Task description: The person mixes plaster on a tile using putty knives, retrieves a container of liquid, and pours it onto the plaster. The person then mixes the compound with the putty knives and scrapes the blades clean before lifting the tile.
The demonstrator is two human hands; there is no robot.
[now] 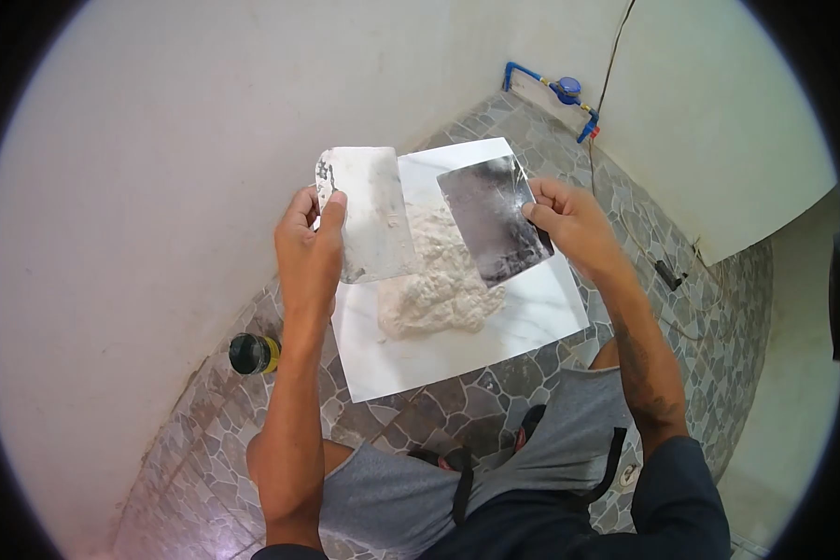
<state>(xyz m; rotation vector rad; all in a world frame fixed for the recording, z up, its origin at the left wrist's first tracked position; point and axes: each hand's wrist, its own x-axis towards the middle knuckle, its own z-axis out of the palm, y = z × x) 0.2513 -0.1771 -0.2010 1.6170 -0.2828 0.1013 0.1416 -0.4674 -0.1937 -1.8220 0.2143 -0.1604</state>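
Note:
Between finger and thumb, my left hand (pixel 310 238) grips the left edge of a thin whitish flat scraper (pixel 373 210) with rounded corners, smudged with residue. Dark marks show near its upper left corner. My right hand (pixel 574 224) pinches the right edge of a dark, shiny flat scraper (pixel 495 219), smeared with white. Both scrapers are tilted over a lumpy heap of white paste-like material (pixel 439 303), hiding part of it. The heap lies on a square white board (pixel 401 369) with faint grey marbling.
A dark-lidded jar with a yellow band (pixel 254 354) stands on the stone-patterned floor (pixel 462 401) at the left, by the wall (pixel 187 168). Blue piping with a meter (pixel 567 90) runs along the wall behind. A black plug-like object (pixel 667 274) with a cord lies at the right.

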